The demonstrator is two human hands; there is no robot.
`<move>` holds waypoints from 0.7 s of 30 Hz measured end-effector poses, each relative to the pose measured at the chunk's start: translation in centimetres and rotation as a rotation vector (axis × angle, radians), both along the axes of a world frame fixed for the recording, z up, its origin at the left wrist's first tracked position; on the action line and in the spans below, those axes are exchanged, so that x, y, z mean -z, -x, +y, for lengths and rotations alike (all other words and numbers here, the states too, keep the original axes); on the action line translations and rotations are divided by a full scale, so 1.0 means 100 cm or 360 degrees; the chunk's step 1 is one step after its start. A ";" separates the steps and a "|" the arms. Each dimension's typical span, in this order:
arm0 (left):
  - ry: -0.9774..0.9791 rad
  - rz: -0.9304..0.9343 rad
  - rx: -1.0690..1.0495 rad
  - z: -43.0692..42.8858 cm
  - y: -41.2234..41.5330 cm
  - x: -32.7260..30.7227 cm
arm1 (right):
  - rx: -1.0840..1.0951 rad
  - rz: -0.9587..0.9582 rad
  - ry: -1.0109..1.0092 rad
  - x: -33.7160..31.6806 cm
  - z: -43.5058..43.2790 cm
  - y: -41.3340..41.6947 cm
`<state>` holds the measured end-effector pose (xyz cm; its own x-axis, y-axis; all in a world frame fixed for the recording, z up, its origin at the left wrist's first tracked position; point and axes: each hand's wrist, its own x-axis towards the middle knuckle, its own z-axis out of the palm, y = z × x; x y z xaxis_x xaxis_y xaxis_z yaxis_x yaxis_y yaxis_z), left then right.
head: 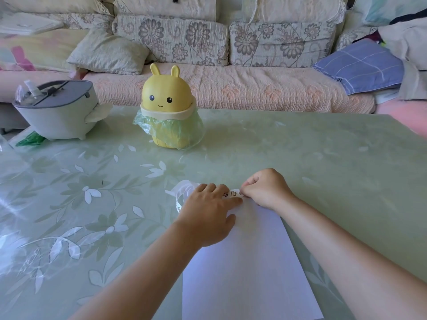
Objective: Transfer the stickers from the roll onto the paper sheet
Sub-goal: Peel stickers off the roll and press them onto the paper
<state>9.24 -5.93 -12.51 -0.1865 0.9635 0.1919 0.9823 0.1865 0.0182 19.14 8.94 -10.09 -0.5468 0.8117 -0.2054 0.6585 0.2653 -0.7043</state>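
Judging by the bare sheet [249, 262], no sticker is transferred yet; nearly the whole task is left. The strip [233, 194] is stretched over the sheet's far edge, pressed flat by the straight fingers of the left hand [208, 215] and pinched at its end by the right hand [265, 190]. The roll [183, 189] lies on the tabletop [323, 158] behind.

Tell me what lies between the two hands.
In the head view, a short stretch of the sticker strip bridges them at the far edge of the paper sheet: the left hand presses it flat, the right hand pinches its end.
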 end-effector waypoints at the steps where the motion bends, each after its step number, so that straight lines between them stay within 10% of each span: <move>1: -0.0014 -0.0005 -0.0010 0.001 0.000 0.001 | -0.0005 -0.0025 -0.0019 0.000 0.000 0.001; 21: 0.0042 0.0116 -0.0131 0.012 -0.011 -0.001 | -0.0139 -0.0250 -0.0657 0.006 -0.008 -0.019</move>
<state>10.30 -4.78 -12.37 -0.2515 0.9505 0.1825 0.9622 0.2658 -0.0587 21.01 8.18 -10.66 -0.6048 0.7954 0.0403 0.7117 0.5624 -0.4209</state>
